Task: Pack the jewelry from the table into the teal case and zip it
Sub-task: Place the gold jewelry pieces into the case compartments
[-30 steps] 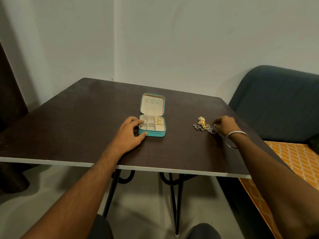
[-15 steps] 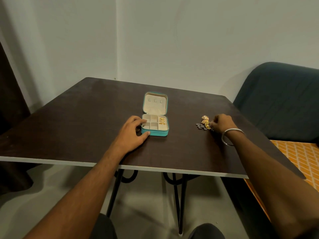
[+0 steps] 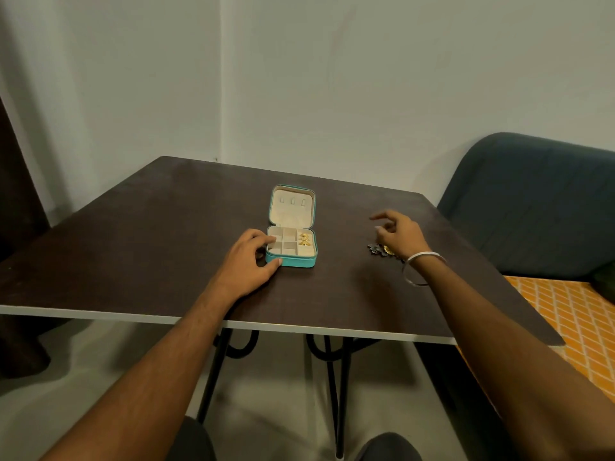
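The teal case point(image 3: 290, 261) lies open on the dark table point(image 3: 159, 234), its lid standing up at the back. Its cream tray holds gold earrings point(image 3: 304, 239) in the right compartment. My left hand point(image 3: 248, 261) grips the case's front left corner, with fingertips on the tray rim. My right hand point(image 3: 397, 232) hovers just above the table to the right of the case. Its index finger points left, and the thumb and curled fingers pinch a small pale piece that is barely visible. A small pile of grey and gold jewelry point(image 3: 379, 249) lies partly hidden under that hand.
A silver bangle point(image 3: 421, 267) hangs on my right wrist. A dark blue sofa point(image 3: 532, 207) with an orange patterned seat point(image 3: 572, 314) stands right of the table. Walls close in behind the table. The table's white front edge point(image 3: 266, 326) is near me, above black metal legs.
My right hand has lifted off the jewelry pile and moved slightly left towards the case, fingers now pinched. My left hand has stayed on the case.
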